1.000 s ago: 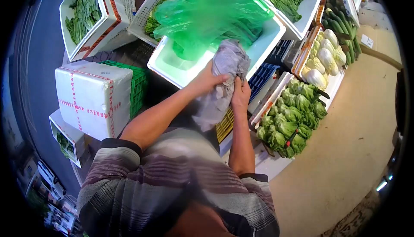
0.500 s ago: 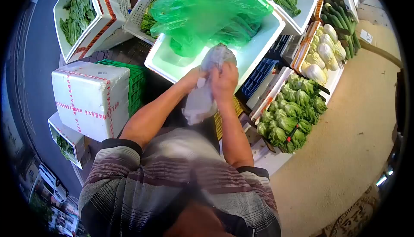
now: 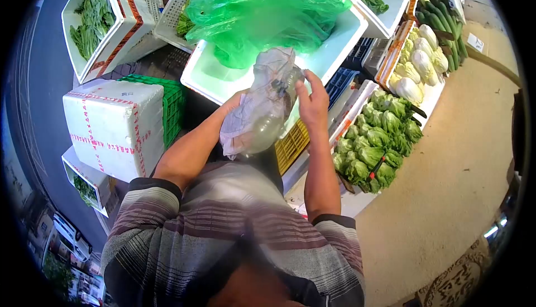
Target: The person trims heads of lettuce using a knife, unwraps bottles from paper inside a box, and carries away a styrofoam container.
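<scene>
A long, pale bundle (image 3: 259,103) of crumpled whitish paper is held in front of my chest. Within the paper shows a rounded, glossy grey-green thing, its kind unclear. My left hand (image 3: 234,101) supports the bundle from the left, most of its fingers hidden behind the paper. At the upper right end, my right hand (image 3: 314,97) grips it between thumb and fingers. Just beyond lies a white foam box (image 3: 209,78), with a green plastic bag (image 3: 240,16) spread over leafy vegetables in it.
Lettuces (image 3: 374,150) and pale cabbages (image 3: 416,67) fill trays to the right, with cucumbers (image 3: 438,19) behind. At left, a taped white foam box (image 3: 106,122) stands beside a green crate (image 3: 173,103). A yellow crate (image 3: 293,148) is below my right hand.
The paper has loosened and spread, showing more of the glossy thing inside. My right hand has moved right, and my hands are farther apart.
</scene>
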`<state>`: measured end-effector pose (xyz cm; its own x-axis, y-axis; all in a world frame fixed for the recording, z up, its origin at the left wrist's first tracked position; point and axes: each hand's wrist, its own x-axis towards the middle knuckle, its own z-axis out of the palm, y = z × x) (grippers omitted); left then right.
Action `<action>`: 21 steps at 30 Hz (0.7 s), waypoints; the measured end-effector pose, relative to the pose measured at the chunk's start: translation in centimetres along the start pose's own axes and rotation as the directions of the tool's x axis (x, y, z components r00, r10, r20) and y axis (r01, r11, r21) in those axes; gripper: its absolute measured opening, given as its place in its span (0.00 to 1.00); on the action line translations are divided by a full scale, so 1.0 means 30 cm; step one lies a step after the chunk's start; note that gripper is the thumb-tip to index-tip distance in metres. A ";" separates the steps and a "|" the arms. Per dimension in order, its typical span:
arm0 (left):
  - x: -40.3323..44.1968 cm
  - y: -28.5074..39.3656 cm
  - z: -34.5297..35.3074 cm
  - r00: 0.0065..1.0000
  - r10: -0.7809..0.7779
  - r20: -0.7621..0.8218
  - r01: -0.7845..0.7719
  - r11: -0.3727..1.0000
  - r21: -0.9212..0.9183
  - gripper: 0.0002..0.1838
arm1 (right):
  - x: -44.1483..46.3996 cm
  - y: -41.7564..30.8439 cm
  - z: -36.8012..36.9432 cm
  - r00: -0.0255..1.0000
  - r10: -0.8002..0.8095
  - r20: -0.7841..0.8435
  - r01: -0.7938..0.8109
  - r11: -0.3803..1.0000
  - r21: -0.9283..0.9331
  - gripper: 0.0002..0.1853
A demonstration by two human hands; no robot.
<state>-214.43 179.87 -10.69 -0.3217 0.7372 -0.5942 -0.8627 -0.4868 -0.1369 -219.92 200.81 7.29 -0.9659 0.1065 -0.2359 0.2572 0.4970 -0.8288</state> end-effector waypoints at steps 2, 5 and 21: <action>-0.003 -0.007 0.025 0.999 0.023 0.041 -0.022 1.000 -0.017 0.22 | -0.041 -0.037 0.027 0.958 -0.264 0.109 0.283 0.934 -0.217 0.25; -0.003 -0.016 0.083 0.991 0.068 0.114 -0.064 0.997 -0.045 0.22 | -0.090 0.002 0.063 0.963 -0.255 0.091 0.271 0.920 -0.285 0.23; -0.102 -0.024 0.082 0.998 0.001 0.061 -0.007 0.994 0.106 0.22 | -0.095 0.294 0.086 0.840 0.393 -0.375 -0.266 0.899 0.347 0.13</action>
<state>-213.77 179.11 -6.83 -0.3455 0.7642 -0.5447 -0.8969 -0.4396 -0.0479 -214.81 202.68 -0.66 -0.7210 0.6076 -0.3332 0.4979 0.1198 -0.8589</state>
